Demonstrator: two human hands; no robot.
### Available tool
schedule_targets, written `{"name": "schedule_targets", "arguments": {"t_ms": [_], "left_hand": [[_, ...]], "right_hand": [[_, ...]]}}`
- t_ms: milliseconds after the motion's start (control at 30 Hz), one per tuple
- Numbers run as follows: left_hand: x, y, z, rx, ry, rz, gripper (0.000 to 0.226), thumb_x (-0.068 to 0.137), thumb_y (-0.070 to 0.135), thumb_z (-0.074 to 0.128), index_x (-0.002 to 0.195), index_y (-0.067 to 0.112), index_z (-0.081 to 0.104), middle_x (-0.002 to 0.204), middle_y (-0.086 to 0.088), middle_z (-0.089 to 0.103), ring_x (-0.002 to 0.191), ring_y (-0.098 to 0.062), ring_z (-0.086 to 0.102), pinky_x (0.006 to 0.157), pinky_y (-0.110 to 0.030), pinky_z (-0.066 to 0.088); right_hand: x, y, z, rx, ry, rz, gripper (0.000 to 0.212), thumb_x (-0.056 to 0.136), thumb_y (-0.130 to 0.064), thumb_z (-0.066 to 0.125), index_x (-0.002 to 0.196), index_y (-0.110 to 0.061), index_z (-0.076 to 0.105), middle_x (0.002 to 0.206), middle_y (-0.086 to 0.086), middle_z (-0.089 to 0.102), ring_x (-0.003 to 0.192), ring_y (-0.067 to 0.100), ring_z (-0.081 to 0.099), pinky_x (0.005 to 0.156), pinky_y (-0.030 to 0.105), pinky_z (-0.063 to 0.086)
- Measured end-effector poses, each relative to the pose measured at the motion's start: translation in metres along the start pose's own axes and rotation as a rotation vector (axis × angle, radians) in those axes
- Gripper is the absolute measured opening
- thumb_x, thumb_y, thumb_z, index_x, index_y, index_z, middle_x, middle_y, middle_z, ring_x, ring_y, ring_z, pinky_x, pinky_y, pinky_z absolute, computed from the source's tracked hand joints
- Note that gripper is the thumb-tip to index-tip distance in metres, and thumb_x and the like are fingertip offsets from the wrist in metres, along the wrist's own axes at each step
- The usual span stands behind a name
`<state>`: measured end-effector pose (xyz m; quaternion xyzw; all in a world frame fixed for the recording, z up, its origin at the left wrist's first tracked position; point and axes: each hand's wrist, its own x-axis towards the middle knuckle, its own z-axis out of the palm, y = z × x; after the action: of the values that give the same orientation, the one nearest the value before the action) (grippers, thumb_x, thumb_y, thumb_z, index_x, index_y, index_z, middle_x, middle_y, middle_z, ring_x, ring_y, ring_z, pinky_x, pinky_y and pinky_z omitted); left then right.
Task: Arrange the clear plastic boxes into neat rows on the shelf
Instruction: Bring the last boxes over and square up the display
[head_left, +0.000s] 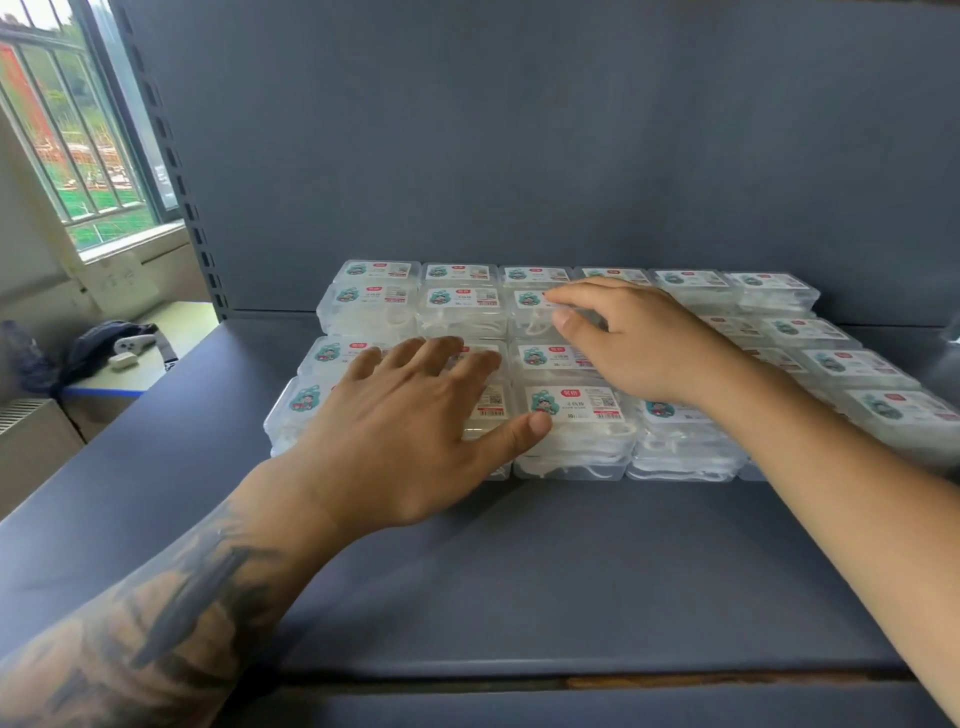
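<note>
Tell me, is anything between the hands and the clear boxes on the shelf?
Nothing visible. The left hand lies flat on the front boxes, and the right hand reaches onto boxes further back.

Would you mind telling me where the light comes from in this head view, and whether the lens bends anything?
Head view: daylight enters from the window at left; the wide lens bows the shelf edges; the right hand looks slightly motion-blurred over the clear plastic boxes.
</note>
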<state>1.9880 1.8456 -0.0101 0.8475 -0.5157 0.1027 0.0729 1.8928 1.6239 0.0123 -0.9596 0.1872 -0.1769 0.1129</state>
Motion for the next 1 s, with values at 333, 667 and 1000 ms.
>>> {"name": "schedule_targets", "arguments": {"t_ms": [333, 667, 1000], "left_hand": [[0.004, -0.002, -0.009, -0.131, 0.031, -0.019, 0.095, 0.081, 0.090, 0.011, 0.156, 0.036, 0.031, 0.157, 0.011, 0.041, 0.146, -0.019, 0.035, 0.118, -0.040, 0.027], [0.000, 0.051, -0.034, -0.079, 0.087, 0.018, 0.081, 0.092, 0.083, 0.019, 0.152, 0.034, 0.042, 0.158, 0.003, 0.045, 0.146, -0.025, 0.037, 0.122, -0.047, 0.022], [-0.016, 0.272, -0.022, -0.247, 0.231, 0.295, 0.070, 0.091, 0.080, 0.029, 0.138, 0.035, 0.055, 0.140, 0.004, 0.061, 0.132, -0.025, 0.053, 0.117, -0.052, 0.031]], "right_hand": [[-0.005, -0.007, -0.016, -0.025, -0.108, 0.029, 0.057, 0.106, -0.056, 0.034, 0.158, -0.034, 0.035, 0.168, -0.009, 0.024, 0.155, 0.009, 0.019, 0.125, 0.032, 0.015], [-0.088, 0.010, -0.047, -0.071, -0.050, 0.056, 0.057, 0.104, -0.059, 0.034, 0.156, -0.036, 0.038, 0.165, -0.012, 0.032, 0.151, 0.014, 0.029, 0.123, 0.042, 0.026], [-0.276, 0.125, -0.132, -0.094, 0.071, 0.245, 0.068, 0.094, -0.076, 0.044, 0.153, -0.042, 0.037, 0.159, -0.012, 0.039, 0.145, 0.016, 0.039, 0.116, 0.040, 0.035]]}}
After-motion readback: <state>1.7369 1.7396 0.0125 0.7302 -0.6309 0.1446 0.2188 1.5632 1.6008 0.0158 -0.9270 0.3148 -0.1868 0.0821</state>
